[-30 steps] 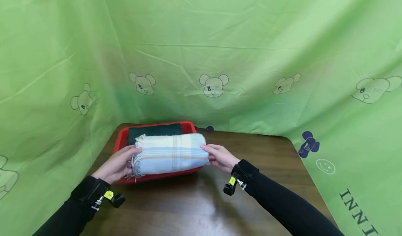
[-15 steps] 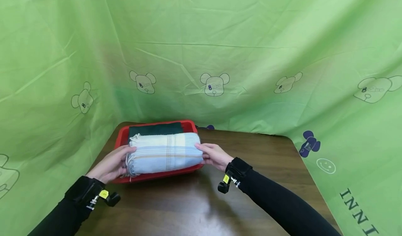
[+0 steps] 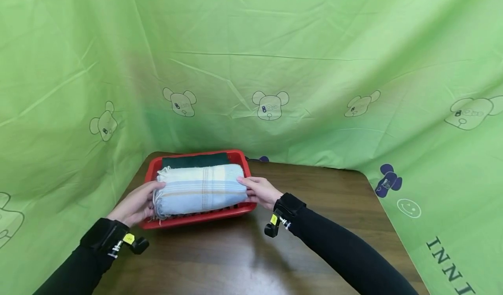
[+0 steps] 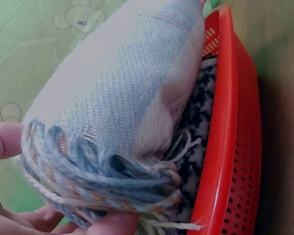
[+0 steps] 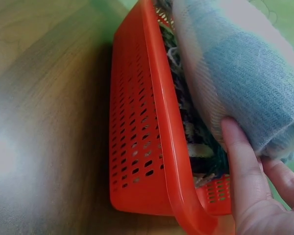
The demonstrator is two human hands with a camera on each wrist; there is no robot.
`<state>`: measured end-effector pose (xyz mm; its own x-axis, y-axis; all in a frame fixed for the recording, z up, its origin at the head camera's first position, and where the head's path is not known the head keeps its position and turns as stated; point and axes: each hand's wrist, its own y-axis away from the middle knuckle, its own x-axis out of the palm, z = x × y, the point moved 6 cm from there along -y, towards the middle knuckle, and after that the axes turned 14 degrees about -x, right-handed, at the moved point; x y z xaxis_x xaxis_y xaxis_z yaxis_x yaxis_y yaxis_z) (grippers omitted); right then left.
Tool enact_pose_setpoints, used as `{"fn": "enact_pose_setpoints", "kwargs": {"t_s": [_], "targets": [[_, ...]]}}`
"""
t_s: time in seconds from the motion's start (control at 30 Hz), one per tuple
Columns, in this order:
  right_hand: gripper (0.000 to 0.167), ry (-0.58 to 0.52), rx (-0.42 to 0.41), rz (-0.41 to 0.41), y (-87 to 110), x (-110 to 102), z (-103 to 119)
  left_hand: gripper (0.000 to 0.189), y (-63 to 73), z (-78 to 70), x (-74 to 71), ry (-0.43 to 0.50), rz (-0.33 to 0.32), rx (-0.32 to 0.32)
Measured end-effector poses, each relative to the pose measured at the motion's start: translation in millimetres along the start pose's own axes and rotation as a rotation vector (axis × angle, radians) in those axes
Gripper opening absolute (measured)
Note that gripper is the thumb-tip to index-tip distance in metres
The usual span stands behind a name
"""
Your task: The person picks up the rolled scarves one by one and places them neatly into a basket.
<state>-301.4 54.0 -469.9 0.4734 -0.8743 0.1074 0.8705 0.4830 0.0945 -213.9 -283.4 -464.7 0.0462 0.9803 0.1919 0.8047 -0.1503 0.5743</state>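
A rolled, fringed plaid scarf (image 3: 200, 189) in pale blue and white lies level in or just over a red plastic basket (image 3: 198, 219). My left hand (image 3: 134, 203) grips its fringed left end; in the left wrist view strands of fringe (image 4: 98, 178) hang between the fingers. At the opposite end my right hand (image 3: 261, 192) holds the roll, fingers (image 5: 239, 152) against its underside in the right wrist view. Behind the scarf, a dark green folded cloth (image 3: 196, 160) sits in the basket. Under it shows a black-and-white patterned fabric (image 4: 198, 103). How firmly the scarf rests on that fabric is hidden.
The basket stands at the back left of a brown wooden table (image 3: 322, 199). A green curtain (image 3: 235, 77) with bear prints hangs behind and along both sides. The basket's perforated wall (image 5: 137, 122) rises beside the scarf.
Both hands have carried the scarf to the left and slightly away, so it now sits more squarely within the basket's rim. More of the basket's front and right rim shows. Both ends stay held.
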Motion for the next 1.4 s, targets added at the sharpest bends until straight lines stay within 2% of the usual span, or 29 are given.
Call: {"fn": "enact_pose_setpoints", "kwargs": {"t_s": [0.27,0.4,0.7,0.93,1.17,1.4], "targets": [[0.052,0.006,0.011,0.004,-13.9,8.5,-7.2,0.06,-6.8,0.7,-13.0,0.008,-0.024,-0.021],[0.051,0.009,0.012,0.003,-22.0,10.2,-11.7,0.066,-10.7,0.9,-17.8,0.008,-0.038,-0.033],[0.047,0.002,0.002,-0.016,-32.4,11.3,-11.1,0.065,-15.1,-6.9,-19.3,0.012,-0.047,-0.044],[0.046,0.01,-0.007,-0.011,-36.9,13.2,-11.2,0.045,-20.0,-9.7,-22.7,0.042,-0.05,-0.045],[0.051,0.054,0.01,-0.007,-37.5,13.5,-16.6,0.074,-22.7,-4.9,-24.8,0.022,-0.074,-0.075],[0.054,0.126,-0.008,0.007,-36.9,13.5,-13.5,0.081,-24.5,-2.4,-26.4,-0.027,-0.111,-0.082]]}}
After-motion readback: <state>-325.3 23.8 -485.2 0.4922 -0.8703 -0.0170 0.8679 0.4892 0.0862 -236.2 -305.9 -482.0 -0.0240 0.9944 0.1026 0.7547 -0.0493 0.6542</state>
